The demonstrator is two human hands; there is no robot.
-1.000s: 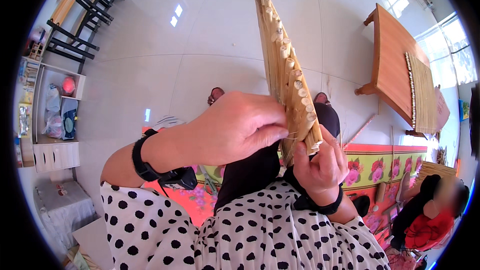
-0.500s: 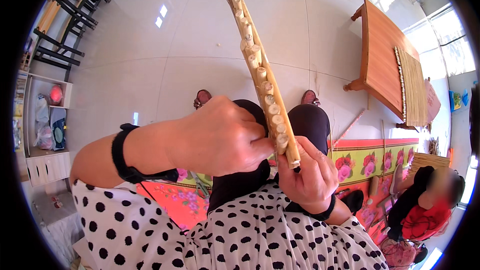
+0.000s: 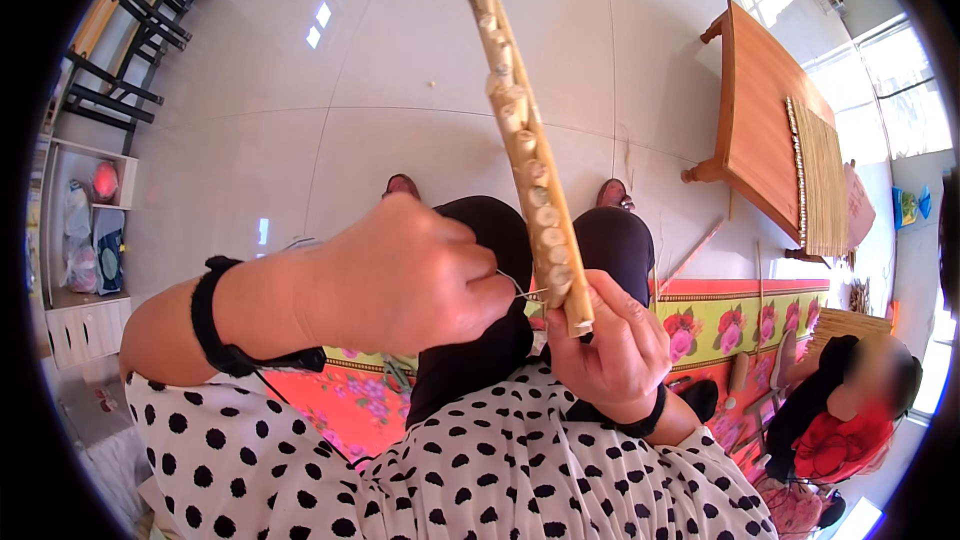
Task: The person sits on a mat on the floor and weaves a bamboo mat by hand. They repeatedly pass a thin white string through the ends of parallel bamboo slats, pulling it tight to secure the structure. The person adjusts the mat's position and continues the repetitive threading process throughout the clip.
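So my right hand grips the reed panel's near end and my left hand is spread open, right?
Not quite: in the head view your left hand is curled closed, a thin strand running from it toward the reed panel. Your right hand does grip the near end.

Left hand (image 3: 425, 275) curled, right hand (image 3: 612, 355) pinching

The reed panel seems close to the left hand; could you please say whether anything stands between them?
Nothing visible blocks the gap between left hand and reed panel; only a thin strand crosses it.
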